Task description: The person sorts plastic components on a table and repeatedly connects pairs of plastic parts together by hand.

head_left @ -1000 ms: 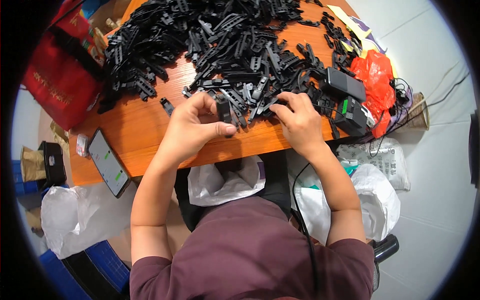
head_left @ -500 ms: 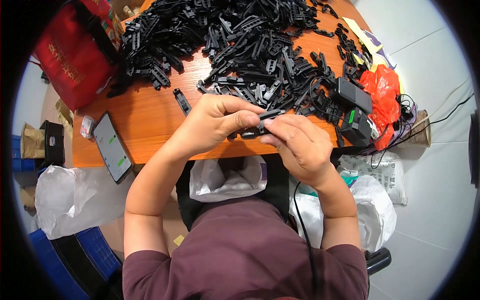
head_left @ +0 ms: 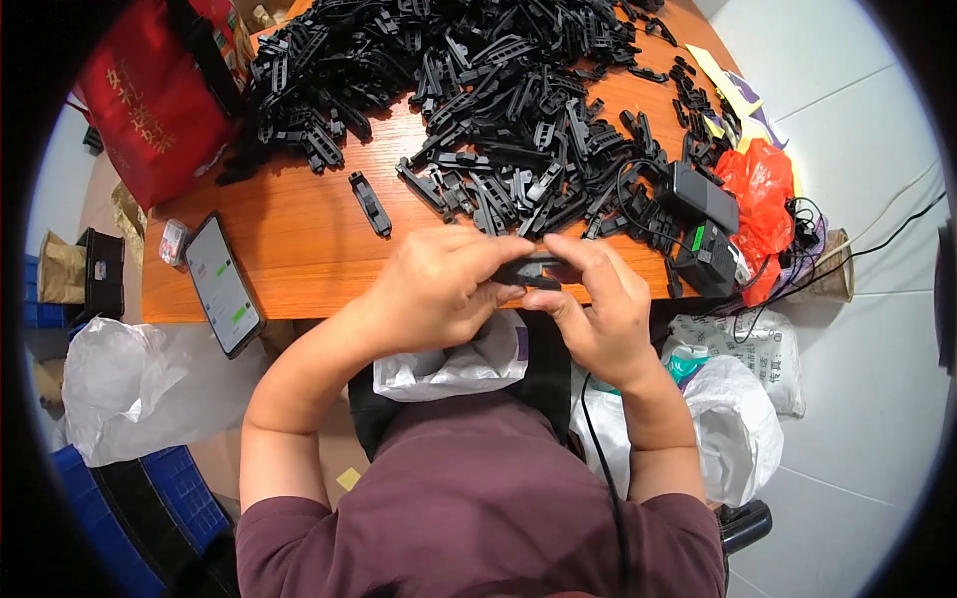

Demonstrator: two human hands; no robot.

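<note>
While both forearms reach up from the lower edge, head view shows two bare hands meeting near mid-frame, at the near side of the wooden counter [head_left: 299, 239]. Left hand [head_left: 429, 289]: thumb and fingers pinching the left end of a small black plastic clip [head_left: 538, 270]. Right hand [head_left: 610, 311]: fingers closed on the right end of the same clip, index on the far side, thumb on the near side. Clip sits crosswise between the hands, ends partly covered by fingertips; can't tell if it's one piece or two.

Beyond the hands: big heap of black clips [head_left: 498, 100] over the far and middle counter. One loose clip [head_left: 370, 205] lies slanted, apart from the heap, near the left hand. Left side: phone [head_left: 223, 287], screen lit, at the near edge; small box [head_left: 172, 242] just beside it; red bag [head_left: 145, 115] farther back. Right side: black box [head_left: 698, 197], second black box with a green label [head_left: 708, 261] just in front, crumpled orange-red plastic bag [head_left: 760, 184] next to them. Below counter level: open white sack [head_left: 449, 374] at the person's lap, white bag [head_left: 738, 429] to the right, whitish plastic bag [head_left: 150, 399] to the left.
</note>
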